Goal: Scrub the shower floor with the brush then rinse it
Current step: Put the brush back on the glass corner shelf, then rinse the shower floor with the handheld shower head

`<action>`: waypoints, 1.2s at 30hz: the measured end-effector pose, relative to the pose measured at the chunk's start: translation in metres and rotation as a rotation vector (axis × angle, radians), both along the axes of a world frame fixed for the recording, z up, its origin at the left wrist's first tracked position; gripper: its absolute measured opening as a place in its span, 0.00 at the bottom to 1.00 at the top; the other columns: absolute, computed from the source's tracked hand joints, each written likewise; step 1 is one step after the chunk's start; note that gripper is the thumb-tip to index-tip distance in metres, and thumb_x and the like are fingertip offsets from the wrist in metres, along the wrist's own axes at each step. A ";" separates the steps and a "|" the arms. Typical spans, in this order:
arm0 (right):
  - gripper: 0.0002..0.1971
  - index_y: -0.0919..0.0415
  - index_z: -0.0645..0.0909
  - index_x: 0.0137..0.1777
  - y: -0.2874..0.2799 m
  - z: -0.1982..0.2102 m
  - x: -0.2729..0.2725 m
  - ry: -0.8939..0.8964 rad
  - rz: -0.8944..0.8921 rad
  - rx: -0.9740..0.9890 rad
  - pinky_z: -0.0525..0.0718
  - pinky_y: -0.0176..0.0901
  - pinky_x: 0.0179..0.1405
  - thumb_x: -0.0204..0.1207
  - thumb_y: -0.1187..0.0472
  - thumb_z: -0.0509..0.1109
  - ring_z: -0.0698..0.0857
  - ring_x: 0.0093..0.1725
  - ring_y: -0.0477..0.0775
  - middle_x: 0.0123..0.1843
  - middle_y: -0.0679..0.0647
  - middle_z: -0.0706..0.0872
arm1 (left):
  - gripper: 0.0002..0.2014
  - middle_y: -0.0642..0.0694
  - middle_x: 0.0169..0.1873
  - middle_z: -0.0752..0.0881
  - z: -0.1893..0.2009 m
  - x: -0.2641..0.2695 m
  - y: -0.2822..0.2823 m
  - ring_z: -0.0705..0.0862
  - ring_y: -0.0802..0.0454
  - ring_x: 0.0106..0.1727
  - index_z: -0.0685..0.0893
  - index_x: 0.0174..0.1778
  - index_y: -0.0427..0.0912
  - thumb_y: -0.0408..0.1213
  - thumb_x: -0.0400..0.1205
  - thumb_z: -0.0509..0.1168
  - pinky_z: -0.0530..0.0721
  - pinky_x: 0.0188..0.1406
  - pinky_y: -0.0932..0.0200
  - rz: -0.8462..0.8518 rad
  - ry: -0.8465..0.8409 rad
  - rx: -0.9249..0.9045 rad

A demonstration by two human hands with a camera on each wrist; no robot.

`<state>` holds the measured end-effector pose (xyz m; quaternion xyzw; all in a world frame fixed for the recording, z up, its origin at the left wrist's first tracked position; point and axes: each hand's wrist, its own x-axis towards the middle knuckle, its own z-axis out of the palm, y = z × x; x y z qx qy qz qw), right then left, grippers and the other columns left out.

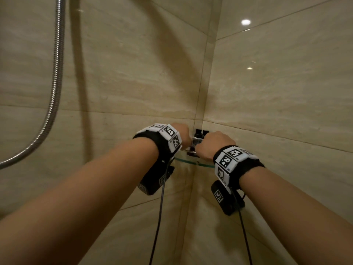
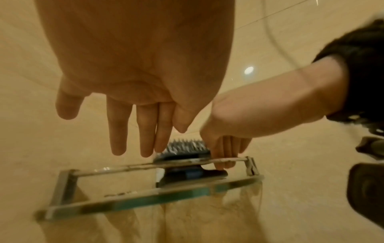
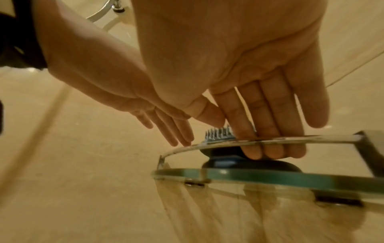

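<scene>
Head view: both hands reach over glass shelf rail toward brush.

The walls are glossy beige tile with faint paler streaks and thin darker grout lines. The glass shelf shows a green edge under a silver rail, and the brush on it is black with a blue band and pale grey bristles. Both wristbands are black, carrying white blocks printed with black square codes, and the shower hose is ribbed silver.

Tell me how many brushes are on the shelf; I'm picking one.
1: a brush, bristles up, on the glass corner shelf behind its rail, under the right hand. Others may be hidden.
</scene>
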<state>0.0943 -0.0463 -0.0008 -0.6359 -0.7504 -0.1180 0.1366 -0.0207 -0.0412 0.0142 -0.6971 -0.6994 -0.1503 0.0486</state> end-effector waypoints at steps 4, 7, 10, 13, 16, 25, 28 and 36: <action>0.13 0.58 0.76 0.42 -0.007 0.012 -0.021 0.055 0.030 0.062 0.78 0.44 0.39 0.79 0.49 0.62 0.78 0.38 0.56 0.37 0.53 0.76 | 0.19 0.43 0.31 0.77 0.019 -0.018 -0.001 0.77 0.45 0.38 0.72 0.27 0.40 0.40 0.85 0.60 0.72 0.39 0.57 0.042 0.052 0.071; 0.12 0.59 0.76 0.41 -0.010 0.029 -0.041 0.130 0.105 0.085 0.77 0.45 0.39 0.79 0.50 0.62 0.79 0.40 0.57 0.37 0.54 0.76 | 0.19 0.44 0.26 0.74 0.031 -0.032 -0.003 0.74 0.48 0.29 0.71 0.25 0.40 0.37 0.84 0.61 0.71 0.38 0.57 0.075 0.078 0.104; 0.13 0.58 0.76 0.37 -0.008 0.042 -0.059 0.200 0.186 0.097 0.81 0.44 0.38 0.78 0.51 0.64 0.82 0.40 0.58 0.38 0.54 0.80 | 0.19 0.44 0.24 0.73 0.047 -0.050 -0.012 0.74 0.47 0.27 0.71 0.24 0.39 0.35 0.82 0.63 0.72 0.35 0.57 0.116 0.107 0.185; 0.12 0.58 0.75 0.33 -0.002 0.057 -0.077 0.299 0.266 0.109 0.87 0.47 0.44 0.75 0.55 0.66 0.87 0.41 0.59 0.38 0.56 0.86 | 0.15 0.44 0.25 0.76 0.070 -0.072 -0.022 0.79 0.43 0.34 0.74 0.25 0.40 0.35 0.79 0.65 0.73 0.33 0.57 0.157 0.111 0.284; 0.09 0.61 0.80 0.33 0.001 0.082 -0.095 0.488 0.384 0.083 0.90 0.52 0.45 0.72 0.58 0.68 0.90 0.38 0.57 0.36 0.57 0.90 | 0.11 0.44 0.26 0.77 0.098 -0.094 -0.034 0.79 0.42 0.34 0.77 0.28 0.41 0.37 0.76 0.67 0.74 0.32 0.57 0.218 0.120 0.389; 0.11 0.62 0.82 0.37 -0.026 0.187 -0.144 0.671 0.785 0.174 0.91 0.57 0.45 0.76 0.55 0.72 0.92 0.39 0.56 0.36 0.57 0.90 | 0.12 0.38 0.45 0.87 0.201 -0.157 -0.097 0.84 0.38 0.47 0.87 0.47 0.37 0.41 0.78 0.65 0.78 0.40 0.55 0.347 0.189 0.812; 0.13 0.64 0.85 0.38 -0.039 0.213 -0.158 0.723 0.863 0.285 0.92 0.53 0.42 0.77 0.54 0.71 0.92 0.35 0.53 0.35 0.57 0.91 | 0.11 0.39 0.45 0.87 0.228 -0.173 -0.119 0.83 0.41 0.44 0.87 0.46 0.37 0.41 0.78 0.63 0.76 0.37 0.54 0.401 0.194 0.959; 0.18 0.59 0.83 0.46 -0.075 0.282 -0.194 0.840 0.960 0.595 0.88 0.51 0.46 0.77 0.42 0.68 0.89 0.46 0.57 0.46 0.57 0.89 | 0.35 0.44 0.56 0.76 0.285 -0.201 -0.149 0.76 0.46 0.56 0.68 0.70 0.38 0.59 0.76 0.67 0.74 0.52 0.53 0.423 0.058 1.036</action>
